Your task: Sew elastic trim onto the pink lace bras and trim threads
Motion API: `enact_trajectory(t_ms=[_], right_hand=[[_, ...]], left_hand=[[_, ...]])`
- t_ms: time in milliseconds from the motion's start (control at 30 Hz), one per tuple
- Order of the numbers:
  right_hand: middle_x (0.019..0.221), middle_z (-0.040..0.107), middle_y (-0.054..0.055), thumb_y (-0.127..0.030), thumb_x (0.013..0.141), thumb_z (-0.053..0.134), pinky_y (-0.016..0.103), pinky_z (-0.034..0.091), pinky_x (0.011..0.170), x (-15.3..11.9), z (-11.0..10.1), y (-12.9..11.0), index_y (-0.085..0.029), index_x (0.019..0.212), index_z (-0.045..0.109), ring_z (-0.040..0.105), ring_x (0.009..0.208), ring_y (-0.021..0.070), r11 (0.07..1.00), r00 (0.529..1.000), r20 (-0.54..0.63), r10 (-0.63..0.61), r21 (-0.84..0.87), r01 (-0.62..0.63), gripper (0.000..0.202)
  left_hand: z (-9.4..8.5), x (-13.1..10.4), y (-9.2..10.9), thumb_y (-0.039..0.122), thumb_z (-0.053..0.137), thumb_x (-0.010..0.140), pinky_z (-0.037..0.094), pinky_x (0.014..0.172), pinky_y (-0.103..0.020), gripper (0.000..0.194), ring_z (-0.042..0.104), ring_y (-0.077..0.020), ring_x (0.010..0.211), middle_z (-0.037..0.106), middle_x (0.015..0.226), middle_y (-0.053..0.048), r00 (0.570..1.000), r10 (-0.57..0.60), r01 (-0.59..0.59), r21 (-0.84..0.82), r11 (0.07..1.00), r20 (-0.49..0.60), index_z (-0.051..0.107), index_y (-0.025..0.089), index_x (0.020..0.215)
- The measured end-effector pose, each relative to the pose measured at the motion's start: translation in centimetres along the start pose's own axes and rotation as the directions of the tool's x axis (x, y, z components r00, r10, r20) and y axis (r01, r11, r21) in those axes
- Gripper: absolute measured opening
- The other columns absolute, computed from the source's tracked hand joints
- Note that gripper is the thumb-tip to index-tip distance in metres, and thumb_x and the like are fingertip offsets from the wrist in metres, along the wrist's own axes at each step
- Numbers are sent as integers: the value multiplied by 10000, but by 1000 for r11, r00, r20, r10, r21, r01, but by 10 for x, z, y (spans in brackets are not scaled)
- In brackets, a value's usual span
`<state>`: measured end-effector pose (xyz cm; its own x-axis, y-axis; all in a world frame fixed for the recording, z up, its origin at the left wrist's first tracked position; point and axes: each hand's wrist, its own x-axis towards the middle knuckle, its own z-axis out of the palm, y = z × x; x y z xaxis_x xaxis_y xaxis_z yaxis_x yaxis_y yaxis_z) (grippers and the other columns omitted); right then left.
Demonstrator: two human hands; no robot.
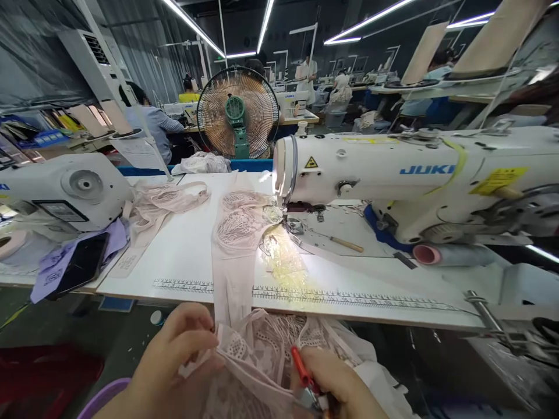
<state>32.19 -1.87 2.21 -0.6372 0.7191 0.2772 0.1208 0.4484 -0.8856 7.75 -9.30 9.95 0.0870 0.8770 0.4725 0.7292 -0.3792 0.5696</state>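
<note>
My left hand (172,355) is closed in a pinch on the edge of a pale pink lace bra (257,372) below the table's front edge. In my right hand (338,375) is a pair of red-handled thread snips (301,366), held close against the lace; the blades are partly hidden and blurred. More pale lace garments bunch around both hands. On the white table another lace bra (238,224) lies with one cup by the needle of a sewing machine (371,169), its band hanging over the front edge.
A printed ruler strip (340,297) runs along the table front. A wooden-handled tool (347,243) and a thread cone (454,255) lie right. Left are a phone (82,265), a second machine (65,192) and another garment (161,206). A fan (238,113) and seated people are behind.
</note>
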Motion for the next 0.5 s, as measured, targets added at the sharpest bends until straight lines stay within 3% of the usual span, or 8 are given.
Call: enact_trajectory(t_ms=[100, 200, 267, 367, 500], right_hand=[[581, 387, -27, -339, 683, 594, 231, 357, 502, 6, -3, -10, -223, 593, 361, 390, 528, 123, 998, 998, 39, -59, 34, 57, 275], [584, 339, -44, -235, 655, 556, 228, 290, 487, 10, -6, -16, -222, 601, 301, 335, 526, 110, 998, 995, 83, -55, 44, 51, 261], [603, 338, -45, -167, 637, 518, 230, 258, 490, 11, -9, -22, -220, 616, 288, 326, 544, 107, 998, 994, 110, -16, 54, 10, 237], [613, 334, -49, -140, 617, 490, 237, 246, 510, 12, -12, -30, -218, 622, 284, 321, 563, 105, 997, 994, 109, 20, 76, -28, 220], [608, 342, -52, -126, 597, 479, 230, 248, 505, 15, -15, -36, -220, 624, 314, 313, 551, 102, 992, 990, 139, -10, 123, -8, 191]], left_hand=[[-4, 1, 1, 84, 541, 806, 464, 587, -203, 178, 550, -120, 700, 515, 822, 0, 992, 104, -115, 174, 978, 73, 569, 243, 879], [-6, 2, -2, 119, 557, 814, 475, 639, -212, 165, 568, -132, 749, 546, 879, -15, 981, 91, -125, 204, 971, 169, 566, 241, 925], [-7, 4, -5, 176, 577, 817, 484, 660, -207, 168, 584, -136, 776, 556, 939, -22, 980, 42, -76, 165, 983, 197, 553, 248, 968], [-8, 7, -7, 225, 580, 819, 468, 580, -177, 184, 567, -97, 637, 566, 955, -7, 975, -51, 33, 84, 996, 216, 532, 263, 992], [-7, 5, -6, 287, 582, 802, 453, 532, -176, 161, 518, -99, 526, 580, 784, 24, 947, -179, 173, 47, 984, 268, 545, 263, 956]])
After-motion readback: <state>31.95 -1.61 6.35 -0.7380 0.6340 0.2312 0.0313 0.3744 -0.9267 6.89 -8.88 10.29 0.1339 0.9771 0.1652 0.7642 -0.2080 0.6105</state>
